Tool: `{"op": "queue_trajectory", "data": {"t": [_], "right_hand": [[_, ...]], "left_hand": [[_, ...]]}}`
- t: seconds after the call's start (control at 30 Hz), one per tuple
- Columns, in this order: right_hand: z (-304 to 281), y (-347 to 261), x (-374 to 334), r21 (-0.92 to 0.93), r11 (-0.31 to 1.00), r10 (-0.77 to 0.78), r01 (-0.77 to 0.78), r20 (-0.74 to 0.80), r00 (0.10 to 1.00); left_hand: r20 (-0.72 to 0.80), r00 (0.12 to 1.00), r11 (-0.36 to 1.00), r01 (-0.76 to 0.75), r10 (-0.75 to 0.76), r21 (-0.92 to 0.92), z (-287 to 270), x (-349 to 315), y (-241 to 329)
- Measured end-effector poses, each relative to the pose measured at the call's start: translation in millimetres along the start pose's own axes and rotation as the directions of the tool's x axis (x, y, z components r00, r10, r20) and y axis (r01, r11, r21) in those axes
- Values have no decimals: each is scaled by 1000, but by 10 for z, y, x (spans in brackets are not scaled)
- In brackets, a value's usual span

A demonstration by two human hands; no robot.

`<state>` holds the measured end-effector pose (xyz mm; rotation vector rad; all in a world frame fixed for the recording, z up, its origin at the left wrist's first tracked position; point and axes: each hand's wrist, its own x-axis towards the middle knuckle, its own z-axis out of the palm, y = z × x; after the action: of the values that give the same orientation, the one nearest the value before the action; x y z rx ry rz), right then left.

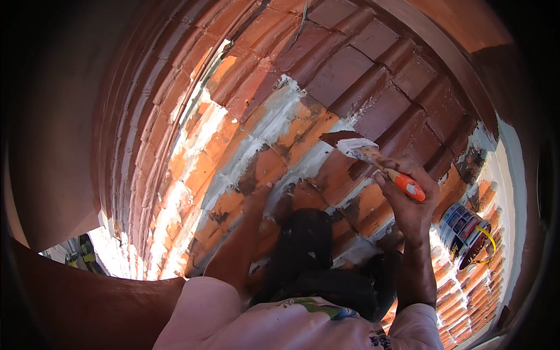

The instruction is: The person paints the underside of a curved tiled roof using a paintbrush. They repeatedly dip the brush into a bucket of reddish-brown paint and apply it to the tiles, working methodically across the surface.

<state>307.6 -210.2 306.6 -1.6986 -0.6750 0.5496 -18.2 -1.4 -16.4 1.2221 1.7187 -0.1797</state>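
Note:
In my right hand [417, 195] is a paintbrush [407, 184] with an orange-red handle, gripped between thumb and fingers. Whitish paint covers part of its bristles, which reach a patch of dark red-brown paint [337, 137] on a tile. My left hand [258, 197] rests on the roof among bare orange tiles [268, 164], its fingers partly lost in shade and seemingly laid out with nothing in them. Pale grey-white bands [233, 166] run along the tile joints. Farther up, the tiles [373, 87] are coated dark red-brown.
A paint can [461, 230] with a yellow handle stands on the tiles to my right, dark paint at its mouth. Brown walls [58, 134] border the left side, and a pale edge strip [513, 169] curves along the right. My dark-trousered knees [306, 239] are on the tiles.

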Motion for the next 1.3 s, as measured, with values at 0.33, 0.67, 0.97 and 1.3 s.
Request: {"op": "queue_trajectory", "data": {"t": [0.33, 0.67, 0.97, 1.3], "right_hand": [[-2197, -490, -1708, -682, 656, -454, -324, -699, 552], [-3468, 1086, -1947, -185, 408, 54, -894, -973, 226], [-3605, 789, -2567, -207, 833, -95, -513, -967, 236], [-1913, 469, -729, 254, 966, 193, -44, -598, 778]], "left_hand": [[672, 706, 858, 182, 226, -480, -124, 140, 17], [519, 854, 964, 161, -28, -214, -209, 208, 164], [632, 761, 884, 188, 144, -427, -167, 164, -10], [286, 957, 954, 122, -41, -273, -115, -105, 167]]}}
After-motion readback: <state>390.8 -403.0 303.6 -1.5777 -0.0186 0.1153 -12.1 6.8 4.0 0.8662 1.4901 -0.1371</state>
